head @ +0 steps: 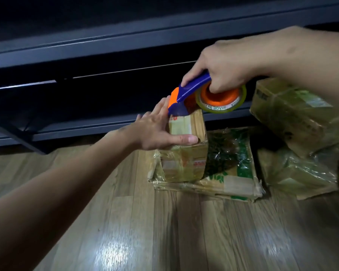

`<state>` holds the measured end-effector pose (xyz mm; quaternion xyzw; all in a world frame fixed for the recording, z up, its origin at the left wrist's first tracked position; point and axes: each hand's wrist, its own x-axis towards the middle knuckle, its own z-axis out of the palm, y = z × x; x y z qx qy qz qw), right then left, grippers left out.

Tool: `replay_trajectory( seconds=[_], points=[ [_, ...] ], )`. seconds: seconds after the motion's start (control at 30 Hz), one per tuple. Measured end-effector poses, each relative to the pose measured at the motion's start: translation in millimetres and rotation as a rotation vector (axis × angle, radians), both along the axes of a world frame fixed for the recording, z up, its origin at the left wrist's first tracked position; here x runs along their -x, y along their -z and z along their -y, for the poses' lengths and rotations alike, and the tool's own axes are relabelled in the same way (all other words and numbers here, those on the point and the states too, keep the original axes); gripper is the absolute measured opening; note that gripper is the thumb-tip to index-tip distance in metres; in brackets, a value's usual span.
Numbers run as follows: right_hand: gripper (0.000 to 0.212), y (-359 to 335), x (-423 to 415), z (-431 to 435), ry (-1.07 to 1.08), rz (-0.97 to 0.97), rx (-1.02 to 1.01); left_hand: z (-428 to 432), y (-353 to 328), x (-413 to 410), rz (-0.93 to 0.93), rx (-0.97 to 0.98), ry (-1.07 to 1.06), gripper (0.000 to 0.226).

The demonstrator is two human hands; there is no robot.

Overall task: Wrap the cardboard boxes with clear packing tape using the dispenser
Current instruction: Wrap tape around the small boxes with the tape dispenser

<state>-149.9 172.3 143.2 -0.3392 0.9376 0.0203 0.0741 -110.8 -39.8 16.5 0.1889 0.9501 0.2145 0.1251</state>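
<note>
Just right of the frame's centre, a small cardboard box (186,153) stands on a flat, film-covered carton (233,173) on the wooden floor (145,222). Its faces already shine with tape. The left hand (160,132) lies flat on the box's top left corner, fingers straight and thumb along the front top edge, steadying rather than gripping. Above it, the right hand (229,69) is closed around the blue-and-orange dispenser (192,90), fingers hooked into the core of the clear tape roll (223,102). The dispenser's nose sits at the box's far top edge, just beside the left fingertips. The step looks like laying or ending a strip across the top — whether the tape is already stuck down cannot be told. The next move likely calls for pressing the nose firmly against the cardboard and pulling evenly while the left hand stops the light box from sliding or tipping. More taped boxes (288,114) are piled at the right edge, and a dark shelf frame (86,45) fills the upper part.
</note>
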Motion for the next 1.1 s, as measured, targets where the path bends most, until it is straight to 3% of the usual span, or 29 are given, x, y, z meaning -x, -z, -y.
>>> replay_trajectory(
  seconds=[0.23, 0.5, 0.63, 0.77, 0.93, 1.1],
  points=[
    [0.071, 7, -6, -67, 0.063, 0.125, 0.147, -10, -10, -5, 0.105, 0.210, -0.010, 0.152],
    [0.093, 36, -28, -120, 0.225, 0.132, 0.334, 11, -7, -10, 0.148, 0.121, -0.005, 0.154],
    [0.080, 44, -32, -100, 0.155, 0.143, 0.323, 22, -9, -5, 0.205, -0.024, -0.016, 0.156],
    [0.071, 50, -32, -71, 0.132, 0.091, 0.308, 22, -16, 2, 0.231, -0.315, -0.297, 0.128],
    [0.064, 39, -31, -35, 0.097, 0.047, 0.318, 11, -21, 10, 0.304, -0.454, -0.525, 0.120],
    [0.062, 28, -22, -10, 0.082, 0.007, 0.288, 29, -15, 11, 0.299, -0.767, -0.526, 0.042]
  ],
)
